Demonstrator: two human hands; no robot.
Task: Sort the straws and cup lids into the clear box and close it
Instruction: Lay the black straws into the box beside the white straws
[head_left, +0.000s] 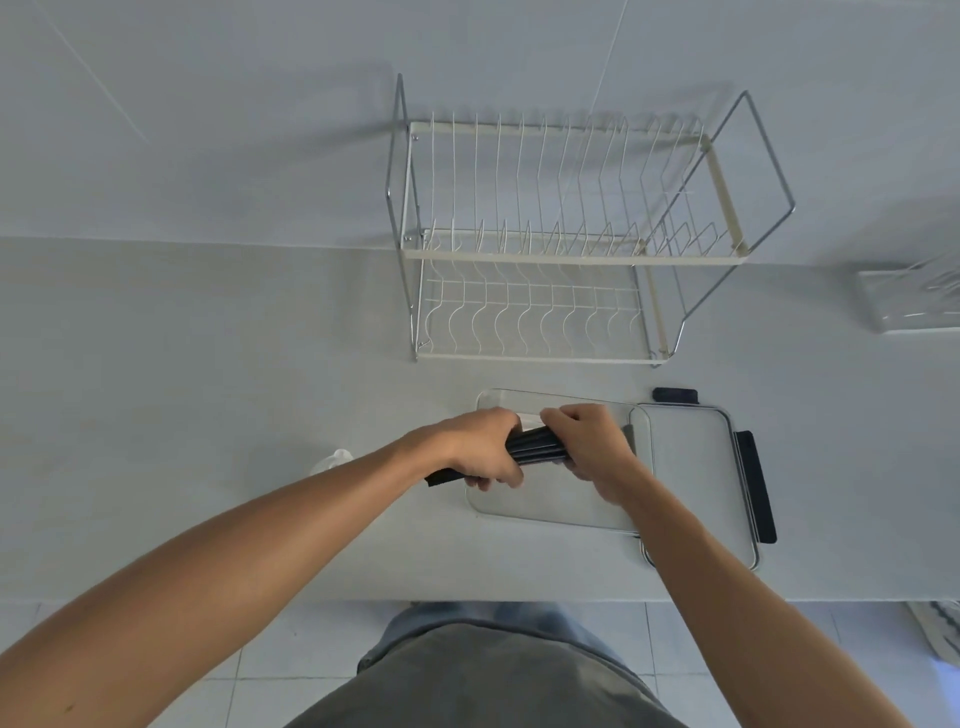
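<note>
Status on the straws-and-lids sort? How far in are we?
Early. Done: the clear box is open, its lid lying beside it on the right. In hand: the left hand and right hand both grip a bundle of black straws over the box, not yet released. Left: drop the straws in, add the cup lids (something pale behind the left forearm may be them), close the box.

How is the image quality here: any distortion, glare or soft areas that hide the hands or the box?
Head view: wide-angle bending bows the counter edge and dish rack; light is even, shadows soft, no harsh glare. Both hands, left hand and right hand, and the black straws are sharp; the clear box shows faintly against the counter; the far right edge is smeared.
</note>
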